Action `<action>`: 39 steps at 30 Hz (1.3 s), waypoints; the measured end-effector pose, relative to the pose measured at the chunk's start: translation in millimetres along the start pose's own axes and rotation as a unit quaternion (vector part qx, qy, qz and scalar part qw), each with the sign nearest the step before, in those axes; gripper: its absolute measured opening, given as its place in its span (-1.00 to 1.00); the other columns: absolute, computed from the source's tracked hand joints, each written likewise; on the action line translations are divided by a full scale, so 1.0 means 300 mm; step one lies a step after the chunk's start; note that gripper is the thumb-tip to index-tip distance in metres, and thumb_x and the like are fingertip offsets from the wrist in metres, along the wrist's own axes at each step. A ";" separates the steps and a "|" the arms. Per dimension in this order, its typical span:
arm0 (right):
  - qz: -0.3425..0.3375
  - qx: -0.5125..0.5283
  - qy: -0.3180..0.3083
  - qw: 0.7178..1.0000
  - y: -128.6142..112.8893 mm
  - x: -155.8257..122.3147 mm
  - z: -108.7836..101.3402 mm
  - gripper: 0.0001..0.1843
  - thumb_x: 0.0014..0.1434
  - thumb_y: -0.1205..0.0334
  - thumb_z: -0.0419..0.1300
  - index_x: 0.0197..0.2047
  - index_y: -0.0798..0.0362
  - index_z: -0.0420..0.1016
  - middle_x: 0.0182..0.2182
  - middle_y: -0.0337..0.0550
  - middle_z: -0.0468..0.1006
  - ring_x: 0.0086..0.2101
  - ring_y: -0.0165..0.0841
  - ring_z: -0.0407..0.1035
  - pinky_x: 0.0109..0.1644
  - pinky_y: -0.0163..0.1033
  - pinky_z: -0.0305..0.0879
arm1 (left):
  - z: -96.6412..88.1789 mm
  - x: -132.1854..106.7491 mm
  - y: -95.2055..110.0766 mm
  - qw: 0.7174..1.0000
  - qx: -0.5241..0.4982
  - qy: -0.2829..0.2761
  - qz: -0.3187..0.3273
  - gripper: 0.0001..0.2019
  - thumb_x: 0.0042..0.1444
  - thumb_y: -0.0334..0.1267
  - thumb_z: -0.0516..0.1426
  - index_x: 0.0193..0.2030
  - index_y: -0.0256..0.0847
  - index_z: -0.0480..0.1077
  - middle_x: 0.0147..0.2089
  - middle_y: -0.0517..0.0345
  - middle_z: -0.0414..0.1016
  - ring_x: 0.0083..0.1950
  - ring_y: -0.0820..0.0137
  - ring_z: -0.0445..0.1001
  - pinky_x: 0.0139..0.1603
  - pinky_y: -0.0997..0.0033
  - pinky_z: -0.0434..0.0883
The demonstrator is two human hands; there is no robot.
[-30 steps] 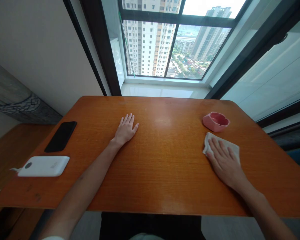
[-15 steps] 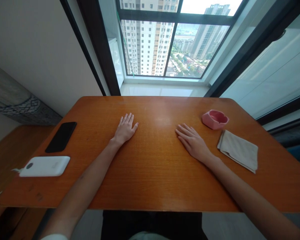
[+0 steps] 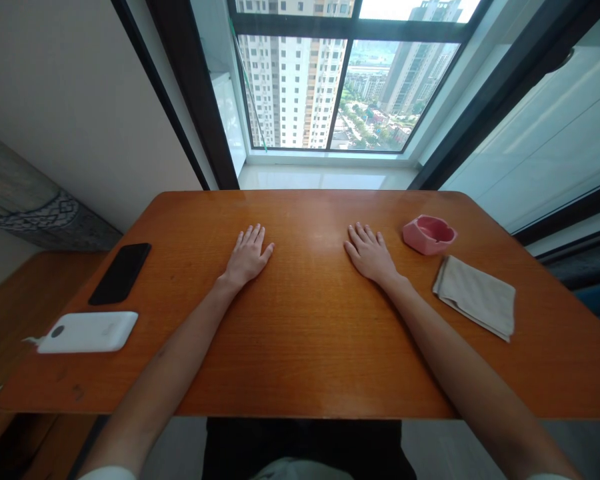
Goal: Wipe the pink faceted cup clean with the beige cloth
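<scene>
My left hand [image 3: 247,257] lies flat on the wooden table [image 3: 300,320], palm down, fingers stretched forward and thumb out to the right. Across from it, my right hand [image 3: 370,253] also rests palm down on the tabletop with its fingers spread. Neither hand holds anything. Just right of my right hand sits a pink faceted ashtray [image 3: 429,235]. In front of the ashtray is a folded beige cloth [image 3: 475,297], near my right forearm but apart from it.
At the table's left side lie a black smartphone [image 3: 120,273] and a white device [image 3: 89,332] like a power bank, with a cable at its left end. A window [image 3: 347,93] is beyond the far edge. A grey curtain [image 3: 40,193] hangs at left.
My right hand has shifted slightly forward and left and turned, so its fingers point ahead with the thumb out. My left hand stays in place. The view has tilted slightly.
</scene>
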State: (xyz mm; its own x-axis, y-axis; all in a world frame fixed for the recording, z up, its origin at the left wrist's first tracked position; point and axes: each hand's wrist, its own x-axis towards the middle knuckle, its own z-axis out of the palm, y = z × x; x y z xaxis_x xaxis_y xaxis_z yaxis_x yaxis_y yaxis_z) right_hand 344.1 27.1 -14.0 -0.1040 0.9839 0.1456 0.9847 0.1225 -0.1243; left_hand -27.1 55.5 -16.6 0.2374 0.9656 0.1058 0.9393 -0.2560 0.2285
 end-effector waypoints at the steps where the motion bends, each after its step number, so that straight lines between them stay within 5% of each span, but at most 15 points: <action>1: -0.001 0.001 0.002 1.000 0.000 0.001 0.001 -0.21 0.65 -0.07 -0.22 0.73 0.14 0.16 0.72 0.21 0.17 0.68 0.17 0.06 0.74 0.45 -0.02 | 0.001 0.001 -0.002 1.000 -0.002 0.001 0.001 -0.25 0.63 0.07 -0.11 0.75 -0.39 0.12 0.81 -0.17 0.04 0.86 0.02 0.01 0.88 -0.11 -0.01; 39: 0.008 0.011 -0.009 1.000 -0.006 0.004 -0.019 -0.22 0.66 -0.07 -0.18 0.72 0.18 0.20 0.71 0.18 0.18 0.69 0.16 0.06 0.76 0.41 -0.04 | 0.004 0.001 -0.003 1.000 0.000 0.006 0.004 -0.25 0.63 0.06 -0.11 0.74 -0.40 0.13 0.81 -0.20 0.07 0.85 0.00 0.03 0.88 -0.13 0.00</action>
State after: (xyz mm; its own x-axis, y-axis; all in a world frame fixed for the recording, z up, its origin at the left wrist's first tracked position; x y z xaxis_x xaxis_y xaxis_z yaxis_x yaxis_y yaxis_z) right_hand 343.1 27.5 -8.1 -0.0909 0.9878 0.1262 0.9830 0.1093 -0.1473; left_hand -27.5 56.0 -18.0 0.2429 0.9628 0.1187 0.9371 -0.2645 0.2278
